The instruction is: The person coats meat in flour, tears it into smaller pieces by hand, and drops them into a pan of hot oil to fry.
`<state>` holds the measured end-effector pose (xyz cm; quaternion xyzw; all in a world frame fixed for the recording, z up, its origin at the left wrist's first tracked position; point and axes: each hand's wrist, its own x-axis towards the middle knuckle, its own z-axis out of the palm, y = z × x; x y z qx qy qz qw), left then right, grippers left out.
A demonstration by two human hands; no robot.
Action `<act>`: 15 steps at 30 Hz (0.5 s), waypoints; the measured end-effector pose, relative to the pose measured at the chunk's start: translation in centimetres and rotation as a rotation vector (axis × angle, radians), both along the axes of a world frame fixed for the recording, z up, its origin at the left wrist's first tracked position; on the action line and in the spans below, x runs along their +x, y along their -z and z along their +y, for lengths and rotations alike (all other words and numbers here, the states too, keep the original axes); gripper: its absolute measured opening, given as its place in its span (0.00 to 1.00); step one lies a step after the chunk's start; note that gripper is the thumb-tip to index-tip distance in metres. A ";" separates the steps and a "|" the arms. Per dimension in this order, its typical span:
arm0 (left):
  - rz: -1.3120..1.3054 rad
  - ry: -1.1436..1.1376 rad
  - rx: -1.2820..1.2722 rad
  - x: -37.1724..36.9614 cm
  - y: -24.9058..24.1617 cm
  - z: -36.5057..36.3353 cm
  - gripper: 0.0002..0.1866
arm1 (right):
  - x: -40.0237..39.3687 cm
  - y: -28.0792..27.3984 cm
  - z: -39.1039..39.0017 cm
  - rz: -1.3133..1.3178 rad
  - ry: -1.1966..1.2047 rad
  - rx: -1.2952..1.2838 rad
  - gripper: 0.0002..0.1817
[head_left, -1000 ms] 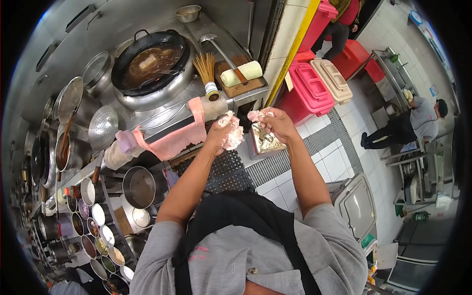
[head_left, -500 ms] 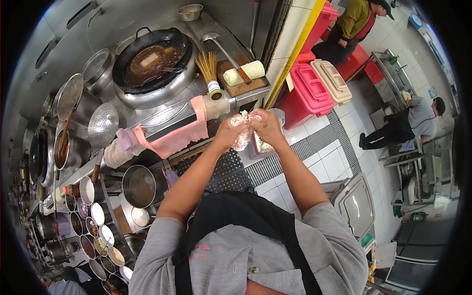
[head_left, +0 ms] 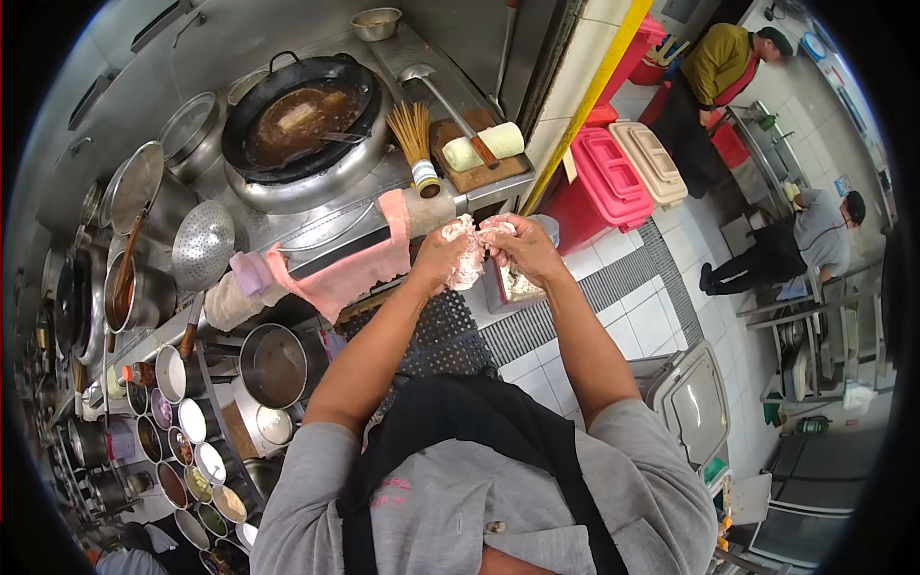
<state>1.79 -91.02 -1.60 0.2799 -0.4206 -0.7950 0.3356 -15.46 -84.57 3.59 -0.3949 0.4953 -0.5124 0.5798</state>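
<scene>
My left hand (head_left: 443, 257) and my right hand (head_left: 520, 247) are raised together in front of me, both closed on a crumpled pinkish-white rag (head_left: 469, 251) that bunches between them. They hover beside the steel stove's front edge, above a small metal tray (head_left: 515, 284) of scraps on the floor side. A pink cloth (head_left: 350, 265) hangs over the stove rail just left of my left hand.
A black wok (head_left: 297, 115) of brown liquid sits on the burner. A bamboo brush (head_left: 417, 144), a ladle (head_left: 443, 96) and a wooden board (head_left: 479, 158) lie to its right. Seasoning bowls (head_left: 182, 431) crowd the lower left. Red bins (head_left: 613, 172) and two other people stand at right.
My hands came together from slightly apart, bunching the rag into one wad. A person in a yellow top has moved further into view at the upper right.
</scene>
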 end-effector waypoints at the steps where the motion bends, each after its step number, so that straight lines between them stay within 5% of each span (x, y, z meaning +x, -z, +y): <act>1: -0.007 -0.008 -0.021 0.0 -0.1 -0.1 0.06 | 0.1 0.1 -0.2 0.000 0.005 -0.009 0.08; 9: -0.184 -0.119 -0.417 -0.6 1.6 -1.1 0.07 | 1.4 1.0 -0.7 0.031 0.066 0.003 0.04; 15: -0.221 -0.192 -0.391 -1.1 2.8 -1.8 0.08 | 1.8 1.6 -0.6 -0.028 0.104 0.049 0.04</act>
